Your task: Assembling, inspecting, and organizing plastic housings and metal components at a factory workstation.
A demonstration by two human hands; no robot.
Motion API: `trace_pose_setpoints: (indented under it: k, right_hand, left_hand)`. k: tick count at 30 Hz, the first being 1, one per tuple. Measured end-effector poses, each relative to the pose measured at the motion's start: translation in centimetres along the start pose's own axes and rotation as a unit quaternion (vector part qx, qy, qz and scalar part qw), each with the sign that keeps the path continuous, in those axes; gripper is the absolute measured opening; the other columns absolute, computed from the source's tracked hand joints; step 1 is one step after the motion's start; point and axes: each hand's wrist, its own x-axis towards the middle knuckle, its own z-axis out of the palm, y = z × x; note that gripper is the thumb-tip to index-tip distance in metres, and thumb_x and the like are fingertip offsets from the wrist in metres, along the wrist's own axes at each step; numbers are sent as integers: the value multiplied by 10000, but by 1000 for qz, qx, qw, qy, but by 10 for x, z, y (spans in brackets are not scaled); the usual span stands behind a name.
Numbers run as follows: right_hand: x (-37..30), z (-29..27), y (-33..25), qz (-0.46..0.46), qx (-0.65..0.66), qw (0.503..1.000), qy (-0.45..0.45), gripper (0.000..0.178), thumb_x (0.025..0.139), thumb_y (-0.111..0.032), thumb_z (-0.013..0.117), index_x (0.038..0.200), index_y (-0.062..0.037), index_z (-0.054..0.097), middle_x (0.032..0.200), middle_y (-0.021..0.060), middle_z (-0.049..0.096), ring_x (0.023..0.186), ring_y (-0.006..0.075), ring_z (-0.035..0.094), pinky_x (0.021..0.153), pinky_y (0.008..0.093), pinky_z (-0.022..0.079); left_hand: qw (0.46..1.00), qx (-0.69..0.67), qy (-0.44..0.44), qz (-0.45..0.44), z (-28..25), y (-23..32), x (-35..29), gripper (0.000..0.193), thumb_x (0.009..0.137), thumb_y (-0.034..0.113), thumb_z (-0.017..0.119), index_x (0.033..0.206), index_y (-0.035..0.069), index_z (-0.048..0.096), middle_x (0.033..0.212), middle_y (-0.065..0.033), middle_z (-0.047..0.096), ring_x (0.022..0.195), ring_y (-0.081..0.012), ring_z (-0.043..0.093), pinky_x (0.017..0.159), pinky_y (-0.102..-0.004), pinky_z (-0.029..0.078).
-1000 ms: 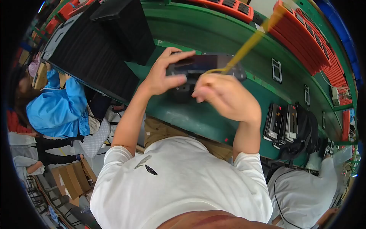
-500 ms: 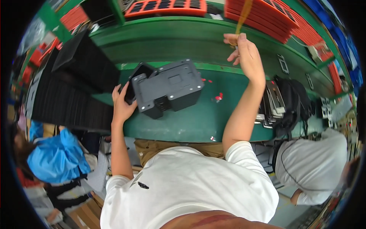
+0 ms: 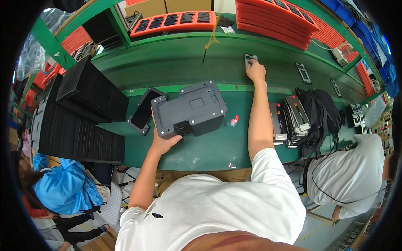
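Note:
My left hand [image 3: 162, 141] is closed on the near left corner of a dark grey blocky case [image 3: 190, 109] with bright round dots at its corners. The thumb lies along its front and the fingers go out of sight behind it. Beside the case, a flat black tray [image 3: 146, 109] with a raised rim lies on the green table. My right hand [image 3: 256, 72] reaches to the green back panel, its fingers closed on a small grey metal frame [image 3: 248, 57]. A yellow cord [image 3: 212, 41] with a thin dark tip hangs to the left of that hand.
Tall stacks of black trays [image 3: 83, 129] stand at left. Dark flat plates [image 3: 293, 119] and a black backpack [image 3: 322, 113] lie at right. Orange trays [image 3: 272, 25] fill the shelf above. Red scraps [image 3: 234, 120] dot the table [image 3: 197, 154]. People sit on both sides.
My right hand has let go of the yellow cord and moved down to the metal frame. My left hand has shifted from the black tray to the grey case.

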Motion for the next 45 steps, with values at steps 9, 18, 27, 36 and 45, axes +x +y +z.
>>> trace_pose_setpoints:
  k: [9, 18, 27, 36, 45]
  right_hand:
    - [3, 1, -43, -122, -132, 977, -112, 231, 866, -332, 711, 1008, -162, 778, 1024, 141, 760, 1048, 349, 705, 888, 475, 553]
    - [-2, -101, -31, 111, -37, 993, 12, 382, 774, -415, 687, 984, -121, 812, 1040, 183, 756, 1021, 370, 723, 908, 457, 571]
    - [-165, -294, -117, -35, 434, 890, 135, 194, 814, -97, 786, 937, 35, 715, 763, 43, 689, 712, 66, 602, 677, 246, 508]
    - [-207, -184, -222, -188, 56, 975, -105, 182, 796, -165, 756, 870, -2, 722, 839, 174, 733, 754, 364, 690, 733, 439, 550]
    - [-245, -192, -219, -308, 5, 951, 32, 164, 907, -156, 698, 882, 0, 740, 931, 158, 700, 827, 351, 603, 803, 403, 499]
  left_hand:
    - [997, 56, -42, -24, -2, 9, 3, 1439, 661, 394, 908, 1620, 37, -104, 1543, -188, 370, 1376, -306, 440, 1171, -421, 318]
    - [999, 7, -45, 25, -3, -8, 14, 1458, 672, 391, 908, 1614, 41, -148, 1608, -215, 291, 1496, -333, 315, 1208, -433, 258]
    - [987, 22, -45, 151, -27, 59, 23, 1407, 619, 356, 950, 1644, 120, 16, 1607, -218, 295, 1476, -363, 357, 1207, -478, 290]
    - [981, 115, -12, 158, -36, 117, 20, 1316, 583, 323, 967, 1627, 146, 185, 1477, -194, 416, 1358, -362, 481, 1134, -480, 421]
    - [936, 267, -72, 219, -40, 125, 22, 1100, 605, 307, 960, 1540, 135, 408, 1526, -160, 367, 1349, -349, 490, 1107, -460, 438]
